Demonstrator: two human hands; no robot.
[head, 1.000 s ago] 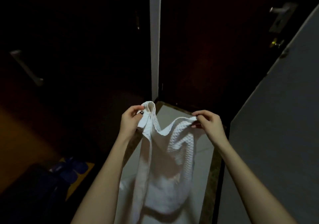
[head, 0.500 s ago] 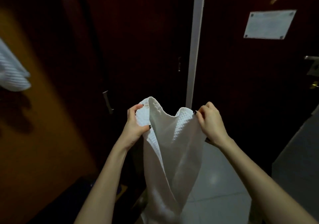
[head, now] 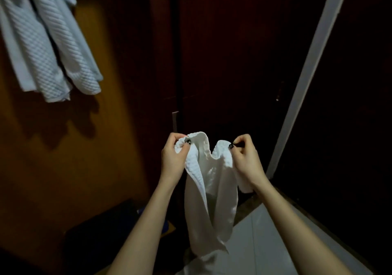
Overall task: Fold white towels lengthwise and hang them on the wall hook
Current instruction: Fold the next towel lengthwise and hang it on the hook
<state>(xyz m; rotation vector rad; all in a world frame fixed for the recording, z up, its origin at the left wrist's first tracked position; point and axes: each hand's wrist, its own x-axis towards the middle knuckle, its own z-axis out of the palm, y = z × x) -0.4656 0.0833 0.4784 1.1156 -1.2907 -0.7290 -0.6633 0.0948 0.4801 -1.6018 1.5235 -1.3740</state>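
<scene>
We see a pale tiled floor [head: 265,249] at lower right, edged by a dark strip [head: 248,205]. To the left, in shadow, a dark bulky thing [head: 101,232] sits low, with something yellow [head: 169,228] just beside it. Two towels [head: 42,41] hang against the orange wall [head: 84,168].

My 1 view is dim overall. Light falls from above: the hanging towels [head: 42,41] at upper left throw a hard, jagged shadow down the orange wall [head: 70,179] below them. Those towels look soft and slightly smeared. The towel [head: 212,190] at the centre is the brightest thing, sharp enough to show its weave near the top and shaded grey in its folds. The doors [head: 222,52] ahead sink into near black, and I can read little detail there. The pale floor [head: 265,243] carries a dull sheen. The white door frame [head: 307,84] slants hard with the wide-angle lens.
</scene>
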